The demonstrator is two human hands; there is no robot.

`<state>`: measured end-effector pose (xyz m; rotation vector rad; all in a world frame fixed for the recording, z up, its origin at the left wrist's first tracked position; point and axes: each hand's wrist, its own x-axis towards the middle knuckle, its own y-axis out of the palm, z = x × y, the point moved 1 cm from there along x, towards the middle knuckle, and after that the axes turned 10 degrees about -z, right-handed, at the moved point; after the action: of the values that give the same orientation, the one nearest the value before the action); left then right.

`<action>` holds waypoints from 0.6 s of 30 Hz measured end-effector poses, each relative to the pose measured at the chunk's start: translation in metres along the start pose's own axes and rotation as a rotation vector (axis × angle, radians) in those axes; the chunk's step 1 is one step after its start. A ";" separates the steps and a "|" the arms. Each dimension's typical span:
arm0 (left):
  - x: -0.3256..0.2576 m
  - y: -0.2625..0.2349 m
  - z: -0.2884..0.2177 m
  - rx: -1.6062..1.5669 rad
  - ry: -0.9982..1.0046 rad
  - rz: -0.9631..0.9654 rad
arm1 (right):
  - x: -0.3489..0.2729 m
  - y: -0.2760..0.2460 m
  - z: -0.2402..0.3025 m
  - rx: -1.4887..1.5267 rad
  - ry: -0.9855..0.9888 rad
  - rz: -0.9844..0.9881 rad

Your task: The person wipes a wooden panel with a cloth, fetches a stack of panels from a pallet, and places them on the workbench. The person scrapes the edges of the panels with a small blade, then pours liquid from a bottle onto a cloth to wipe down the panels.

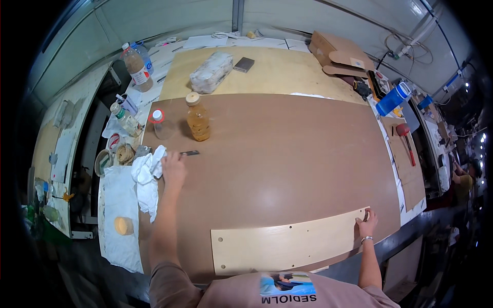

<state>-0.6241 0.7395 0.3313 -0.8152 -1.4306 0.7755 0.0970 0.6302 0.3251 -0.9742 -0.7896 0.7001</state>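
My left hand reaches to the left part of the brown work surface, its fingers closed at the near end of a small flat dark tool like a blade. A crumpled white cloth lies right against those fingers, on their left. Along the near edge stretches a long pale wooden board with several small holes. My right hand grips its right end, thumb and fingers at the corner. Beyond my left hand stand a bottle of amber liquid and a small clear bottle with a red-and-white top.
At the left edge are a coil of twine, a tape roll, more bottles and a round yellowish piece on white cloth. Farther back lie a wrapped block and a cardboard box. A blue bottle and red-headed mallet are right.
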 end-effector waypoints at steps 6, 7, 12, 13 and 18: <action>-0.027 -0.046 -0.015 -0.009 -0.241 -0.157 | 0.001 -0.009 0.000 -0.008 -0.014 0.003; -0.047 -0.060 -0.036 -0.159 -0.286 -0.079 | 0.001 -0.014 0.001 -0.021 -0.004 0.014; -0.208 -0.129 -0.127 -0.360 -0.465 0.347 | 0.007 -0.008 0.006 0.014 -0.041 -0.006; -0.213 -0.138 -0.140 -0.341 -0.494 0.342 | 0.006 -0.010 0.013 0.052 -0.037 0.022; -0.198 -0.145 -0.178 -0.448 -0.768 0.199 | 0.026 0.007 0.001 0.327 -0.018 0.112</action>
<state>-0.4507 0.4915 0.3548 -1.0700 -2.2876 0.9944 0.1091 0.6542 0.3261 -0.7186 -0.6155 0.9048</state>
